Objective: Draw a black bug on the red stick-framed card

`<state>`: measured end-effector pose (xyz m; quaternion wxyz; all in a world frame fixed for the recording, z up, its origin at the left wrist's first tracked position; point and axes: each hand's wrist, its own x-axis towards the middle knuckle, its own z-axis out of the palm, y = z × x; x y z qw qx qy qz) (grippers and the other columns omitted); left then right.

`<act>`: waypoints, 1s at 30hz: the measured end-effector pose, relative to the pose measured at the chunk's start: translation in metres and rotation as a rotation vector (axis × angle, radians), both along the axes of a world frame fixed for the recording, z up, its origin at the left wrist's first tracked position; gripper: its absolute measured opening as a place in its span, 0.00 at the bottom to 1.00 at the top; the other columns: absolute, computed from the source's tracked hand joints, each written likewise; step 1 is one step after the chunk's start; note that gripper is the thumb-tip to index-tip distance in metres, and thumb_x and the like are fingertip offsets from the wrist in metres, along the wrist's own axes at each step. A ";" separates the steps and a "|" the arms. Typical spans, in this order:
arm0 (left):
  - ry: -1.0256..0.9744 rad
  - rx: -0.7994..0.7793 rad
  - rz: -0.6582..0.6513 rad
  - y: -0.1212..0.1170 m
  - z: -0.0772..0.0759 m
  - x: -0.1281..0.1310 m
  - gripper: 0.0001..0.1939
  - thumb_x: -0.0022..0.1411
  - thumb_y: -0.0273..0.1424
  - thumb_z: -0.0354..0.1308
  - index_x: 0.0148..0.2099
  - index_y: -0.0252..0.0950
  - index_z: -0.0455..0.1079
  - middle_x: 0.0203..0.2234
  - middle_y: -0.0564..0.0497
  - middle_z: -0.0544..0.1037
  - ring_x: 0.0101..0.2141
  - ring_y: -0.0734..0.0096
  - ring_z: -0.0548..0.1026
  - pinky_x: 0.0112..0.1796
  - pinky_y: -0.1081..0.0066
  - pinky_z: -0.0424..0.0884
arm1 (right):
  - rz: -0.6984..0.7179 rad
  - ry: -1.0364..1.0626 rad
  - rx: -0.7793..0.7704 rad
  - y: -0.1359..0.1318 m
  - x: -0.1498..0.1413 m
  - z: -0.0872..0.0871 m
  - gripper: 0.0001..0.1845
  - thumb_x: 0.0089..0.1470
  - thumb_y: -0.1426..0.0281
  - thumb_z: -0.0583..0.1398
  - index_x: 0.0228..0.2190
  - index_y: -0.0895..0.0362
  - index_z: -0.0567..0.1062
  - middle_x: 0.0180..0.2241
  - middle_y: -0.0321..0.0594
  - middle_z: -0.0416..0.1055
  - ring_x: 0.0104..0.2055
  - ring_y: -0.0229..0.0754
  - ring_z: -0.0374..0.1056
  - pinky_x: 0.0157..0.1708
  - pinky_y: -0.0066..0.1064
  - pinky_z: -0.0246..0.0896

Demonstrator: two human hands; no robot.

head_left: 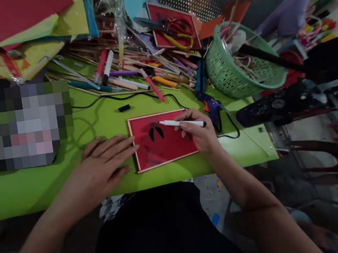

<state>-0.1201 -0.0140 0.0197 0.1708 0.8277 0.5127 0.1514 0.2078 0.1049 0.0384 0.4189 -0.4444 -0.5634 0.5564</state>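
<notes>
A red card with a pale frame [172, 147] lies on the green table [39, 190] in front of me. A black rounded shape [156, 133] is drawn on it. My right hand [199, 132] is closed around a white marker [181, 122], whose tip points at the black shape. My left hand [106, 162] lies flat with fingers stretched out on the table, its fingertips touching the card's left edge.
A heap of markers and wooden sticks [136, 74] covers the back of the table. A green basket [239, 66] stands at the right, with a blue glue gun [212, 106] and black cable [152, 96] beside it. Another red framed card [174, 27] holds pliers. Coloured paper sheets [16, 22] are piled at back left.
</notes>
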 end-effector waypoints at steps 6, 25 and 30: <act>0.025 0.022 -0.047 -0.008 -0.005 0.006 0.27 0.82 0.39 0.51 0.75 0.65 0.76 0.81 0.57 0.70 0.78 0.47 0.71 0.76 0.33 0.65 | -0.002 -0.075 -0.009 -0.002 -0.003 0.000 0.13 0.53 0.58 0.76 0.33 0.49 0.82 0.27 0.33 0.82 0.22 0.36 0.65 0.22 0.30 0.61; -0.016 0.074 -0.050 -0.011 -0.013 0.000 0.28 0.81 0.49 0.54 0.77 0.67 0.73 0.81 0.60 0.69 0.77 0.48 0.72 0.79 0.38 0.60 | 0.047 -0.153 0.022 -0.007 0.002 -0.002 0.11 0.57 0.59 0.77 0.35 0.51 0.85 0.29 0.36 0.85 0.24 0.38 0.69 0.25 0.31 0.63; -0.023 0.042 -0.030 -0.012 -0.016 0.000 0.31 0.77 0.48 0.58 0.79 0.73 0.70 0.80 0.64 0.69 0.77 0.47 0.72 0.80 0.40 0.60 | 0.042 -0.161 0.017 -0.007 0.000 -0.003 0.12 0.56 0.59 0.77 0.35 0.50 0.85 0.29 0.36 0.84 0.25 0.38 0.70 0.25 0.31 0.63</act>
